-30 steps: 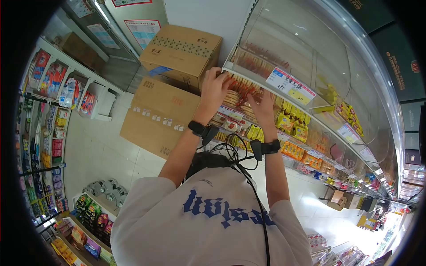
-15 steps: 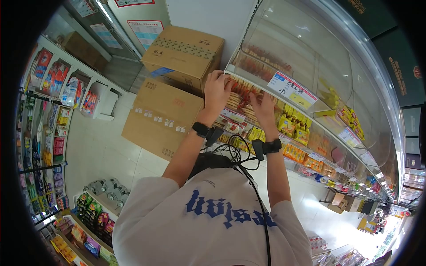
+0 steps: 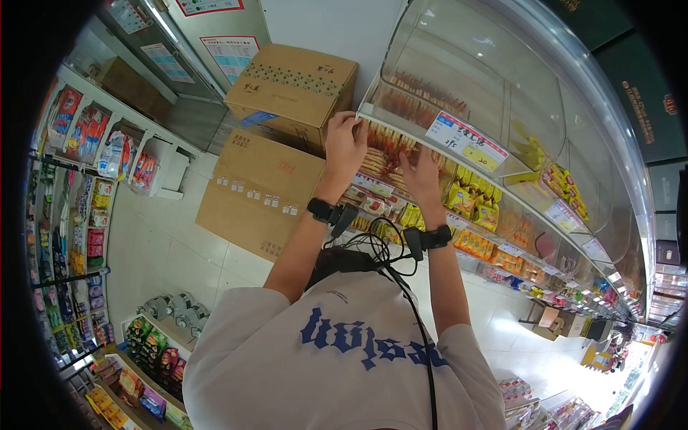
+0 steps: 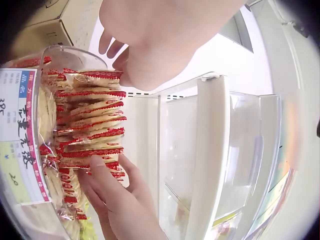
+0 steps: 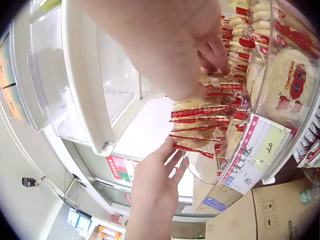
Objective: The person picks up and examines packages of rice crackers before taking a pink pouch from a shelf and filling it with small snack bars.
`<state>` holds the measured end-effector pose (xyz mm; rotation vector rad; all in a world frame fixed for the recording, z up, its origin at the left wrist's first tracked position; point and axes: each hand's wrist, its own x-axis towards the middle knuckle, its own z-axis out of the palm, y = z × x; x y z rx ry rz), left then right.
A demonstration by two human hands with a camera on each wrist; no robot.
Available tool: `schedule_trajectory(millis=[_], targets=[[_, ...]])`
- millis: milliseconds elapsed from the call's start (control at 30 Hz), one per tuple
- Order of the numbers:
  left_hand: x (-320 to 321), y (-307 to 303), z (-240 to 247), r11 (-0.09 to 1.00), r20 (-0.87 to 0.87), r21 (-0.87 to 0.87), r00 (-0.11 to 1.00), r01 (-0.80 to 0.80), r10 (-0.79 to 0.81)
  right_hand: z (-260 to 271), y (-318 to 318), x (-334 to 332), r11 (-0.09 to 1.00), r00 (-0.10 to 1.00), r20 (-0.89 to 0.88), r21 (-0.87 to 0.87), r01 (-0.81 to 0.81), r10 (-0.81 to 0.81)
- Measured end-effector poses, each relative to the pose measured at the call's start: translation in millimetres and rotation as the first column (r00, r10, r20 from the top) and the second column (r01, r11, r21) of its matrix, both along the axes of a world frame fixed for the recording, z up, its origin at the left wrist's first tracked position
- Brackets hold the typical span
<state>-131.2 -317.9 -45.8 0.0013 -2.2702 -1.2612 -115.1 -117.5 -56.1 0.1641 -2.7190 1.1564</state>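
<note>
A packed row of rice crackers (image 4: 100, 105), each in a clear wrapper with red edges, stands upright in a clear plastic bin (image 4: 75, 52) on the shelf. At the row's end, by the bin's side wall, my left hand (image 3: 345, 150) has its thumb against the last packet, other fingers beyond the wall in the right wrist view. Farther along, my right hand (image 3: 424, 179) touches the packets with thumb and fingers extended, seen from across in the left wrist view. A handwritten price card (image 3: 466, 140) fronts the bin.
Two cardboard boxes (image 3: 294, 79) are stacked left of the shelf. Yellow snack packets (image 3: 469, 197) fill the neighbouring bin, with more snack rows below. Black cables (image 3: 380, 240) run between my wrists. A shelf of goods (image 3: 89, 136) lines the left side.
Both hands stay at the cracker row. The right hand's fingers have shifted slightly along the packets; the left hand has barely moved.
</note>
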Motion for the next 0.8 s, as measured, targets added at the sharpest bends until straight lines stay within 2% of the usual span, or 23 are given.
schedule_trajectory(millis=[67, 167, 267, 367, 433, 567, 667, 767, 800], targets=[[-1, 1, -2, 1.0, 0.012, 0.0, 1.0, -0.016, 0.016, 0, -1, 0, 1.0, 1.0, -0.004, -0.02, 0.005, -0.005], [1, 3, -1, 0.999, 0.079, 0.023, 0.997, -0.028, 0.026, -6, 7, -9, 0.997, 0.994, -0.085, 0.016, -0.07, 0.071], [0, 1, -2, 1.0, 0.113, -0.004, 0.994, -0.002, 0.003, -6, 10, -11, 0.995, 0.995, -0.038, 0.055, -0.085, 0.087], [5, 1, -3, 0.999, 0.104, -0.019, 0.994, 0.033, -0.031, 1, 10, -7, 0.992, 0.993, 0.075, -0.087, -0.09, 0.097], [14, 2, 3, 1.0, 0.061, -0.001, 0.998, 0.022, -0.022, 7, 6, -4, 0.986, 0.994, 0.077, -0.154, -0.066, 0.079], [18, -2, -4, 0.994, -0.07, -0.072, 0.994, 0.078, -0.083, 15, -4, -6, 0.988, 0.996, 0.057, -0.146, -0.054, 0.063], [22, 1, -8, 0.994, -0.055, -0.073, 0.995, 0.084, -0.088, 16, -13, -10, 0.998, 0.997, 0.072, -0.068, -0.007, 0.011], [20, 2, -9, 0.993, 0.098, 0.087, 0.991, 0.081, -0.089, 29, -19, -8, 0.998, 0.996, 0.088, -0.062, -0.002, 0.008], [19, 3, -11, 0.994, 0.07, 0.093, 0.995, 0.065, -0.071, 26, -18, -8, 0.997, 0.996, 0.084, -0.075, 0.009, -0.002]])
